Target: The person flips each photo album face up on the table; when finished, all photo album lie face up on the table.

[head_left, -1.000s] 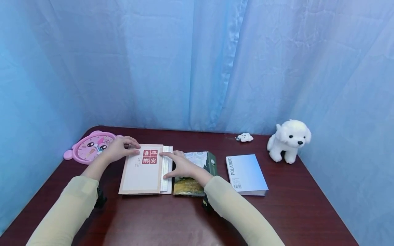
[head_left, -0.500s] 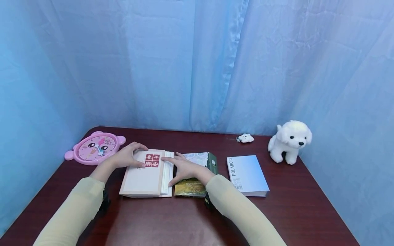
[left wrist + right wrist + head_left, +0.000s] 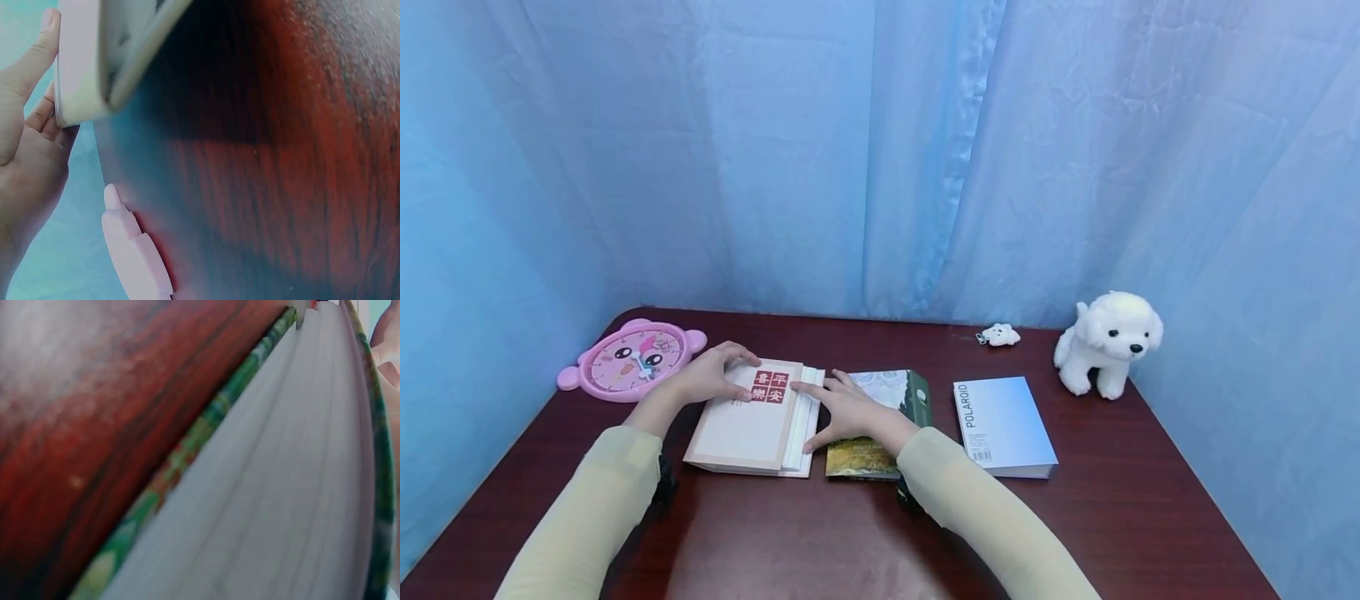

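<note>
A white, cream-bordered album (image 3: 741, 437) with four red character blocks lies on the table. Its pale inner layers stick out past the cover on the right. My left hand (image 3: 703, 377) rests over its far left part, with thumb and fingers spread apart on the cover. In the left wrist view, the left hand (image 3: 31, 156) lies along the cover of the album (image 3: 78, 56). Reaching across the green album (image 3: 868, 460), my right hand (image 3: 853, 410) touches the white album's right side, index finger on the cover and thumb lower at the edge.
A pink clock (image 3: 636, 362) lies at the back left. To the right are a blue-white POLAROID album (image 3: 1003, 425), a small white plush charm (image 3: 1000, 335) and a white plush dog (image 3: 1108, 346). Blue curtain (image 3: 775, 167) hangs behind the dark red table (image 3: 790, 542).
My left hand has shifted right onto the cover. The white album has turned slightly, its near edge swinging left. My right hand stays at its right side.
</note>
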`<state>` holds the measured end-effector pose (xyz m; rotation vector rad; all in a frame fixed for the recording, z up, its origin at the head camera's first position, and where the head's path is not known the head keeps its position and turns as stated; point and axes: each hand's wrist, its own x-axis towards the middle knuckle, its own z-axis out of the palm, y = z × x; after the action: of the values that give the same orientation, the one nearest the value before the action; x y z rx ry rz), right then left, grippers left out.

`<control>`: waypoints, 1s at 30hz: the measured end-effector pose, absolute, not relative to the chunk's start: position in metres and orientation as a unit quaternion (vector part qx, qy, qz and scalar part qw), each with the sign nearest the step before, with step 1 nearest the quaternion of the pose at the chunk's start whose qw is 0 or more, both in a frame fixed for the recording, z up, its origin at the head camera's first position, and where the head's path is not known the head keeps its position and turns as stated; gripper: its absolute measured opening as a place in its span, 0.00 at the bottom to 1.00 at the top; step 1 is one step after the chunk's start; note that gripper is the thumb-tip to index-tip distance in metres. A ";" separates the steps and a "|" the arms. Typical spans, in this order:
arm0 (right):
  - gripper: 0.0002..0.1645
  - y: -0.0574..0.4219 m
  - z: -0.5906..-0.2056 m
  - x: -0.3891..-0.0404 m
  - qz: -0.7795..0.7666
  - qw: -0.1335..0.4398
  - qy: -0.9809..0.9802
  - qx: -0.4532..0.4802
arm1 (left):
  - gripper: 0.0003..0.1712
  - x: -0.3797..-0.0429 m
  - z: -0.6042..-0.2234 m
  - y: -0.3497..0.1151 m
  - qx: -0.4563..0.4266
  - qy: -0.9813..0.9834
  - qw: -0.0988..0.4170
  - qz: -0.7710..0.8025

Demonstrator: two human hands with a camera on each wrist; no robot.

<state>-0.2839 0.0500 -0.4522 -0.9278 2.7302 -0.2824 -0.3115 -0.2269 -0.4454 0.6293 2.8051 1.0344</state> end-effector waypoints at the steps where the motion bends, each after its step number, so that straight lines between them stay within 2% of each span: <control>1: 0.60 0.050 -0.452 -0.283 -0.093 0.121 0.936 -0.317 | 0.32 -0.312 -0.446 -0.227 0.205 0.917 0.048 0.339; 7: 0.55 0.054 -0.454 -0.281 -0.065 0.105 0.936 -0.330 | 0.30 -0.309 -0.453 -0.228 0.187 0.918 0.077 0.342; 19: 0.51 0.061 -0.445 -0.277 -0.070 0.087 0.928 -0.356 | 0.32 -0.303 -0.449 -0.233 0.191 0.922 0.086 0.326; 24: 0.48 0.077 -0.431 -0.269 -0.076 0.075 0.922 -0.372 | 0.34 -0.296 -0.441 -0.230 0.211 0.924 0.070 0.312; 30: 0.45 0.105 -0.414 -0.263 -0.102 0.055 0.912 -0.394 | 0.30 -0.289 -0.426 -0.218 0.239 0.921 0.035 0.305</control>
<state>-0.2635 0.1048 -0.4142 -1.1968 2.7684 -0.3089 -0.2893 -0.2181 -0.4257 0.7332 2.8305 0.9380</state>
